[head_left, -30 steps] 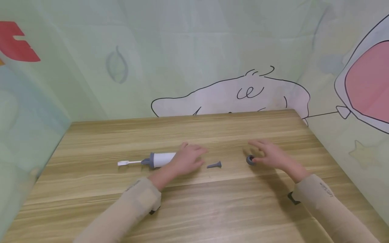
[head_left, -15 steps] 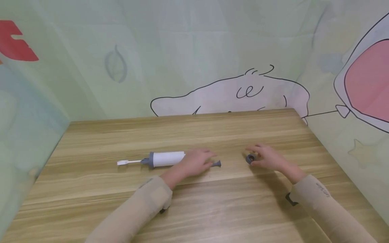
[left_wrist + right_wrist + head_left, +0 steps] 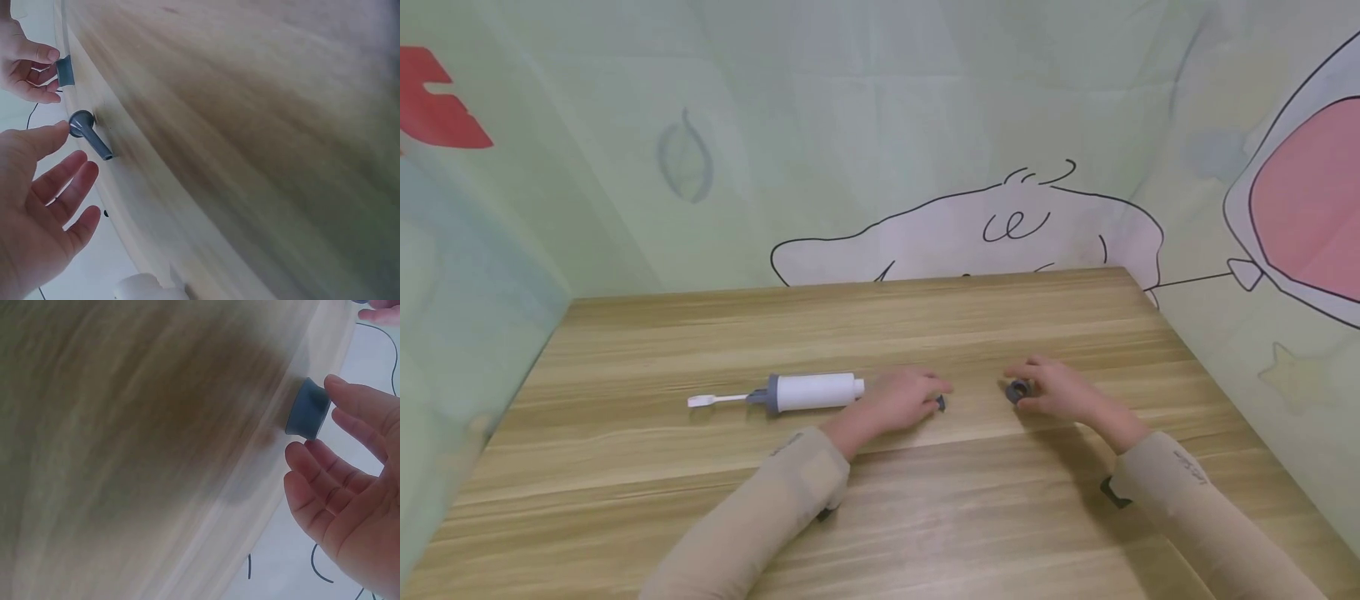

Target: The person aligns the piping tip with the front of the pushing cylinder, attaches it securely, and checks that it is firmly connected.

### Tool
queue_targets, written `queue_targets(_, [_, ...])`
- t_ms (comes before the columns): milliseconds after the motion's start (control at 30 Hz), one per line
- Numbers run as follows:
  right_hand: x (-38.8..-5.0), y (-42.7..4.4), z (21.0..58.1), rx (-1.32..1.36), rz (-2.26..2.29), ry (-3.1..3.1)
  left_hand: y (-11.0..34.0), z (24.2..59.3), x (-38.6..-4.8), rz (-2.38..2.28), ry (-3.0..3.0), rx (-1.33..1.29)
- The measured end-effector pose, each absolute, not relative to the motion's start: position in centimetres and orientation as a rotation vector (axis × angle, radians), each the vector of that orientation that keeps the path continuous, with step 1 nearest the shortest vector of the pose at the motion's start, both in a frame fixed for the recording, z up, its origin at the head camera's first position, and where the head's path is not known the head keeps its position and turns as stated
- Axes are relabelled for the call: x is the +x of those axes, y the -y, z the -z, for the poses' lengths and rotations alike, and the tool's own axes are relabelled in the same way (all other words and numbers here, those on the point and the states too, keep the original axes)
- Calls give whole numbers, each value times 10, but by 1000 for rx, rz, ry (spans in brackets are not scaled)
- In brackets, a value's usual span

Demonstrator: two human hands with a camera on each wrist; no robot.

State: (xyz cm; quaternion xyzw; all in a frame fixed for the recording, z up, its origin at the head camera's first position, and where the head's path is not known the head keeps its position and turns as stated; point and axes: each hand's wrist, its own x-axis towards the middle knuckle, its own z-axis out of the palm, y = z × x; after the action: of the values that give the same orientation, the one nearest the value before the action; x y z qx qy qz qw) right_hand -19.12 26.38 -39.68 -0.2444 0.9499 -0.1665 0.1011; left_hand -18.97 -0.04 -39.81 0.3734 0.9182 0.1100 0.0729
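Note:
My left hand point(image 3: 901, 398) hovers over a small dark grey flared nozzle point(image 3: 87, 132) lying on the wooden table point(image 3: 880, 517). In the left wrist view the thumb tip is at the nozzle's wide end, while the fingers are loosely bent and apart from it. My right hand point(image 3: 1063, 390) has thumb and fingertips at opposite sides of a short grey ring-shaped cap point(image 3: 306, 410), pinching it at the table surface. Left of my left hand lies a white syringe-like tube point(image 3: 815, 392) with a grey collar and a thin white rod ending in a flat handle.
A fabric backdrop point(image 3: 850, 150) with cartoon drawings hangs behind and beside the table. The table's back edge point(image 3: 850, 286) runs just in front of it.
My left hand has moved right, away from the white tube and over the nozzle, exposing the tube's right end. My right hand's fingers have closed in around the cap, which stays nearly in place.

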Motion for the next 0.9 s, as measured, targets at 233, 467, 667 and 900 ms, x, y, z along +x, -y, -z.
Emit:
queue_targets(233, [-191,-263,399,-737,482,-2816,-3,399,-192,-302,-2761,1163])
queue_targets(467, [-192,-263,401,-769,454,-2831,-5,404,-194,-309,-2766,1197])
queue_targets(667, [-192,-264,402,-777,455,-2840,-7,403,-195,-340,-2747,1175])
queue_targets(900, [-194,-263,401,-780,470,-2859,-8,398,-196,-392,-2726,1143])
